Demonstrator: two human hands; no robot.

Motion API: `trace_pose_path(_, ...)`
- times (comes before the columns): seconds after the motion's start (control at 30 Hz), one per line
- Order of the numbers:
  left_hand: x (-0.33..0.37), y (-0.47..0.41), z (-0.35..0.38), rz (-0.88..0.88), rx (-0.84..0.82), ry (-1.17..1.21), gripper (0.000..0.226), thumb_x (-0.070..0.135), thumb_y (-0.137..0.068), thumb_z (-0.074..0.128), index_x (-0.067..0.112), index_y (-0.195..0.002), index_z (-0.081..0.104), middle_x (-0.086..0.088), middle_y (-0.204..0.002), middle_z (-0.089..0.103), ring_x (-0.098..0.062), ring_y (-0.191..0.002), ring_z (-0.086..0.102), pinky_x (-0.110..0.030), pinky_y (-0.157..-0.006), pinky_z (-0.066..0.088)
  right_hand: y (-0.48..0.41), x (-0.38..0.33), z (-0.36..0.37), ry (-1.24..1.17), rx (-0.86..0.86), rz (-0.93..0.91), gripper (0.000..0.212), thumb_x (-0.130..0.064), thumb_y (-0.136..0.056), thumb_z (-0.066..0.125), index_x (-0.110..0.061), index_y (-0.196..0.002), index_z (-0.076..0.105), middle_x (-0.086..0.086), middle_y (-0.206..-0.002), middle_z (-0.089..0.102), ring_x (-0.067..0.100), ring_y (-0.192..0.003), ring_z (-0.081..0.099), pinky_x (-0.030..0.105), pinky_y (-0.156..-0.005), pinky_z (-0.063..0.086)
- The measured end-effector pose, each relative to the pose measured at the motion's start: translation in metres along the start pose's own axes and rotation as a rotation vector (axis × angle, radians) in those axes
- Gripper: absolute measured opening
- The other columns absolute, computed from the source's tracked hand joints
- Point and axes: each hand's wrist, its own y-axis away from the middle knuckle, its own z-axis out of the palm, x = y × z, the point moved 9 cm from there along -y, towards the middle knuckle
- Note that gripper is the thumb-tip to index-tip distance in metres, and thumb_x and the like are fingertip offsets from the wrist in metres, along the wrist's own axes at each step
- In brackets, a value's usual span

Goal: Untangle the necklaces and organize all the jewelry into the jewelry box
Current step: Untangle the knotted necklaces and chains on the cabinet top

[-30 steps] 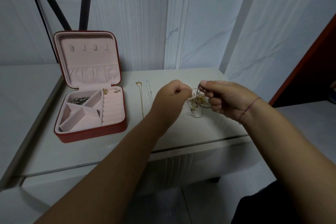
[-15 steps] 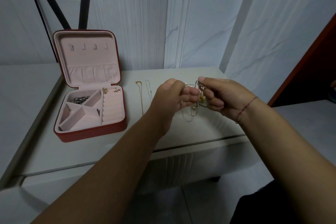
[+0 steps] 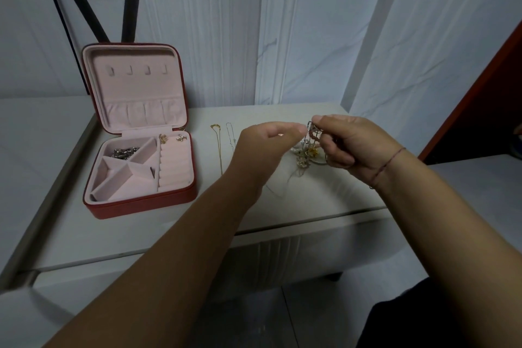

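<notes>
Finding: the tangle of necklaces [image 3: 306,153] hangs above the counter [image 3: 324,198], between the two hands and clear of the surface as far as can be seen.

Right hand [image 3: 354,145]: its fingers [image 3: 322,121] pinch the top of the tangle. The bunch drops from that pinch toward 6 o'clock, so its long axis runs 12 to 6.

Left hand [image 3: 268,150]: curled, with thumb and forefinger pressed together. The tips point toward 3 o'clock, just beside the upper part of the tangle, and appear to pinch one fine strand. The strand itself is too thin to confirm. A slack loop [image 3: 278,188] trails below this hand toward 6 o'clock.

Governing relation: the knot lies at 3 o'clock from the left fingertips and at 9 o'clock from the right palm. In my judgement, any separating pull must therefore run along the 9–3 line, across the hanging axis.

The open jewelry box [image 3: 141,203] sits well apart at 9 o'clock of the left hand, which is the nearer one. Two straightened chains, one gold [image 3: 219,147] and one silver [image 3: 230,135], lie on the counter between the box and the left hand.
</notes>
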Motion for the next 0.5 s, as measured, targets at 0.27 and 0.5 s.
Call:
trace_pose_path(0.27, -0.015, -0.004, 0.003, -0.058, -0.064, -0.077, 0.012, 0.017, -0.094, 0.055, 0.012, -0.094, 0.066, 0.015, -0.064, 0.059, 0.003, -0.064, 0.052, -0.012, -0.061, 0.041, 0.000, 0.001, 0.005, 0.060, -0.031, -0.009, 0.036, -0.020, -0.094, 0.055, -0.009, -0.062, 0.046, -0.002, -0.041, 0.044, 0.006, -0.030, 0.023, 0.019, -0.039, 0.017)
trace_pose_path(0.5, -0.020, -0.005, 0.016, -0.144, -0.130, 0.196, 0.018, 0.005, -0.095, 0.046, 0.007, -0.081, 0.057, -0.009, -0.076, 0.058, -0.012, -0.063, 0.051, -0.026, -0.065, 0.046, 0.003, -0.001, 0.011, 0.018, -0.023, -0.005, 0.043, -0.026, -0.097, 0.050, -0.009, -0.058, 0.042, -0.007, -0.033, 0.039, 0.006, -0.031, 0.022, 0.020, -0.041, 0.014)
